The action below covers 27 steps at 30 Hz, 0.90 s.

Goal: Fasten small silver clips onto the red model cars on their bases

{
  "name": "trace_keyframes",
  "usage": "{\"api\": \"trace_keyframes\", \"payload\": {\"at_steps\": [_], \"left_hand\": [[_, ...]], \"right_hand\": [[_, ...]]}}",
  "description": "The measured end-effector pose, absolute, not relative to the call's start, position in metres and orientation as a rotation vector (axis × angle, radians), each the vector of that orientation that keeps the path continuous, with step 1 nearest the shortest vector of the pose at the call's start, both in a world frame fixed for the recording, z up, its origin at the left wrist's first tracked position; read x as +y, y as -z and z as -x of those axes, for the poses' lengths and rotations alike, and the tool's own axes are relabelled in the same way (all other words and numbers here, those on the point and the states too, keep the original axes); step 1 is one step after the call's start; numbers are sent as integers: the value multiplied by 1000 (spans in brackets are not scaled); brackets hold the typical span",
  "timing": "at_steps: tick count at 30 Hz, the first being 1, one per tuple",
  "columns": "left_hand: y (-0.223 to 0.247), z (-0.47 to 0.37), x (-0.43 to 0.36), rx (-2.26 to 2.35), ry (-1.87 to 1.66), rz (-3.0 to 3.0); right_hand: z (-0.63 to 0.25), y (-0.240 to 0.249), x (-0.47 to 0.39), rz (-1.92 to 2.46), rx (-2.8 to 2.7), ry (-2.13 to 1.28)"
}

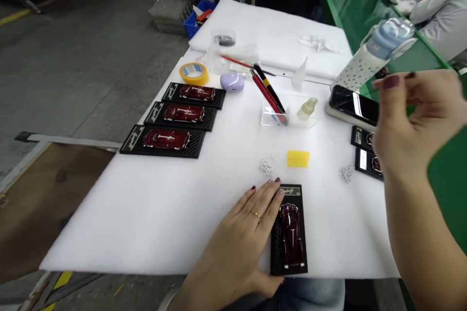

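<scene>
A dark red model car [292, 235] sits on a black display base [277, 252] at the table's near edge. My left hand [242, 233] holds this base from the left, its fingers stretched along the side to the far end and its thumb at the near end. Raised at the right, my right hand [419, 112] is closed in a pinch and slightly blurred; what its fingertips hold, if anything, I cannot make out. Beyond the base lie a small heap of tiny silvery bits [267, 167] and a yellow block [298, 159].
Three more red model cars [167, 139] on black bases stand at the left. Tape [194, 74], a purple case [232, 82], pens [268, 92] and a clear tray [317, 121] lie farther back. A phone [353, 105], smaller models [368, 163] and a bottle [372, 56] are at right.
</scene>
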<state>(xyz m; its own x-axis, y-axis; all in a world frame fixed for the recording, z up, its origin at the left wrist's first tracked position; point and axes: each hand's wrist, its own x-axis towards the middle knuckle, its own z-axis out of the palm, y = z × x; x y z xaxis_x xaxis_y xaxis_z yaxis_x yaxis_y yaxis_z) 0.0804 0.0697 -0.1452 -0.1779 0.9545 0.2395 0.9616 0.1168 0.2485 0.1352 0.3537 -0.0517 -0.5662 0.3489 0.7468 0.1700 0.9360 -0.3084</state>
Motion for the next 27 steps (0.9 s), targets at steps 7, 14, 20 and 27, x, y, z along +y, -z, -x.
{"api": "trace_keyframes", "payload": {"at_steps": [7, 14, 20, 27], "left_hand": [[152, -81, 67, -2360, 631, 2031], [148, -82, 71, -2260, 611, 1953], [151, -79, 68, -2229, 614, 1986], [150, -77, 52, -2453, 1093, 1778]], "right_hand": [[-89, 62, 366, 420, -2205, -253], [-186, 64, 365, 253, -2832, -13], [-243, 94, 348, 180, -2928, 161], [-235, 97, 341, 103, -2888, 413]]}}
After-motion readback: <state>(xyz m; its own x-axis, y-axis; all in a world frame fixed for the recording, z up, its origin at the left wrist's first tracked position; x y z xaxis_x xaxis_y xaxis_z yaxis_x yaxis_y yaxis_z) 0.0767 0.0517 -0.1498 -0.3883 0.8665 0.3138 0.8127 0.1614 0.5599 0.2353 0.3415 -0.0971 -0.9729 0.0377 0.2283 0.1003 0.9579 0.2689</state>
